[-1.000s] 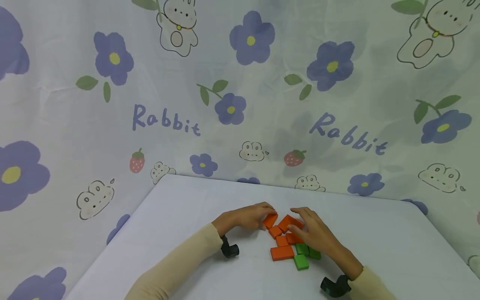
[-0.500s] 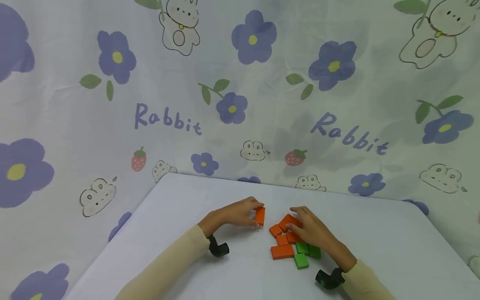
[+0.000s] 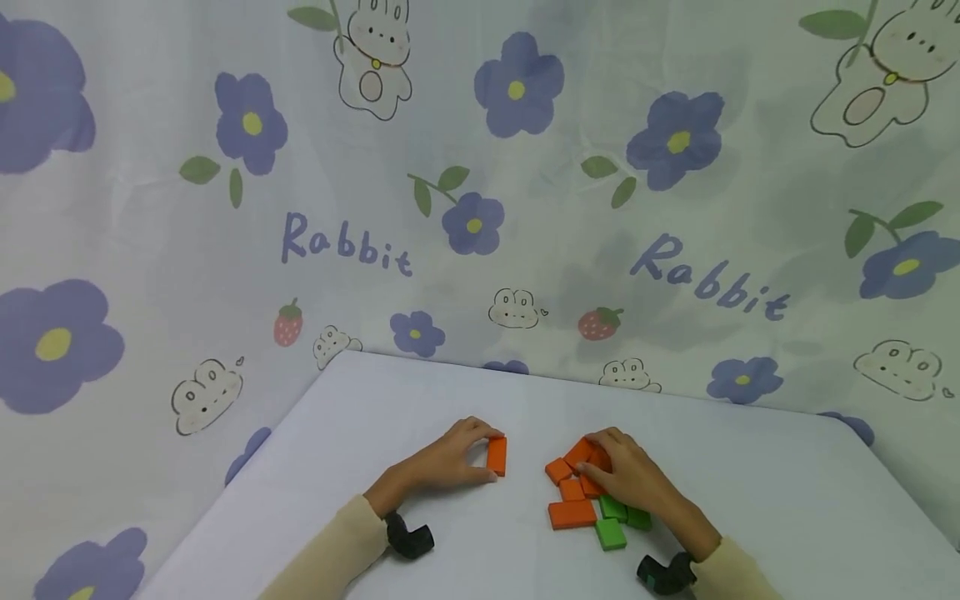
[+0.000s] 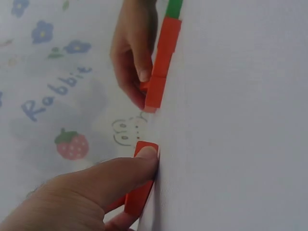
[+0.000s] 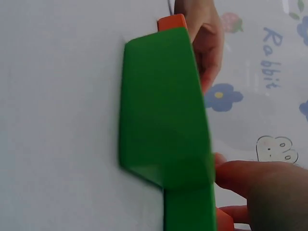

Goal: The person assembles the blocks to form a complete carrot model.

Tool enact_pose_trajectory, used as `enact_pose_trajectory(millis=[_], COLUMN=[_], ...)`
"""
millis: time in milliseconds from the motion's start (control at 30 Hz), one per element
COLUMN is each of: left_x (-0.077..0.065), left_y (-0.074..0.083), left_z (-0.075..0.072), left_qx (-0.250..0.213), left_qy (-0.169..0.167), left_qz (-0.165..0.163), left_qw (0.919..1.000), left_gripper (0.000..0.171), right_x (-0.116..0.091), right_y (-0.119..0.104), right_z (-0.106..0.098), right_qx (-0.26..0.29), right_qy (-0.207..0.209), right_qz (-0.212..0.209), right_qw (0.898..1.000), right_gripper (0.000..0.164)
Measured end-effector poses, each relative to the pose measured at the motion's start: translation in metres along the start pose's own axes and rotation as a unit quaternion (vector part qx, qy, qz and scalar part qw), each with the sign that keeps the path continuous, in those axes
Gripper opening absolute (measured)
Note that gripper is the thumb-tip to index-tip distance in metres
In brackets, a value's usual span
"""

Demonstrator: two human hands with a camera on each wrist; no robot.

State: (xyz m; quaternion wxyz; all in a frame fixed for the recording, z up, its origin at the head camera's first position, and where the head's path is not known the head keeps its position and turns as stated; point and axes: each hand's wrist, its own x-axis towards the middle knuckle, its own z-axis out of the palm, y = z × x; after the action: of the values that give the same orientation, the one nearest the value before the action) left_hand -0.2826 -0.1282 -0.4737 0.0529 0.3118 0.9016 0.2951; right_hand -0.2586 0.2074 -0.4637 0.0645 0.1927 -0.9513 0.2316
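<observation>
Two bare hands work over a white bench. The left hand pinches a lone orange block, with the thumb at its near end and the fingers at its far end; the block is left of the other pieces, apart from them. Whether it touches the bench I cannot tell.

To the right lies a close group of orange blocks, with three green blocks at its near right side. The right hand reaches over the group's far right part, thumb and fingers bent around orange pieces there; whether they clamp on one I cannot tell. Each wrist carries a black camera, below a light sleeve cuff. Behind the far edge hangs a pale cloth printed with purple flowers, rabbits and strawberries.
</observation>
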Motion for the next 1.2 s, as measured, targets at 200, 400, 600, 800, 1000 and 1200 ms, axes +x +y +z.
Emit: enact_pose_trajectory(millis=[200,400,600,800,1000,1200], left_x=[-0.003,-0.002,-0.002,-0.005,-0.004,-0.004], left_y=[-0.001,0.0,0.001,-0.003,-0.004,-0.001], left_z=[0.0,0.0,0.0,0.002,0.005,0.001], left_qx=[0.007,0.013,-0.007,-0.004,-0.001,-0.003], left_qy=[0.018,0.026,0.026,0.029,0.021,0.022], left_qz=[0.013,0.023,0.019,0.008,0.008,0.0], left_qw=[0.9997,0.9993,0.9995,0.9995,0.9998,0.9997], left_gripper=[0.065,0.066,0.063,0.063,0.064,0.063], right_x=[0.0,0.004,0.006,0.008,0.005,0.007], right_y=[-0.005,-0.012,-0.015,-0.017,-0.019,-0.024], right_z=[0.002,-0.004,-0.008,-0.002,-0.005,-0.012], right_qx=[-0.038,-0.045,-0.052,-0.049,-0.03,0.005], right_qy=[0.012,-0.01,-0.018,-0.016,0.01,0.028], right_qz=[0.004,0.018,0.012,0.01,0.014,-0.005], right_qw=[0.999,0.999,0.998,0.999,0.999,1.0], right_gripper=[0.061,0.065,0.063,0.057,0.056,0.055])
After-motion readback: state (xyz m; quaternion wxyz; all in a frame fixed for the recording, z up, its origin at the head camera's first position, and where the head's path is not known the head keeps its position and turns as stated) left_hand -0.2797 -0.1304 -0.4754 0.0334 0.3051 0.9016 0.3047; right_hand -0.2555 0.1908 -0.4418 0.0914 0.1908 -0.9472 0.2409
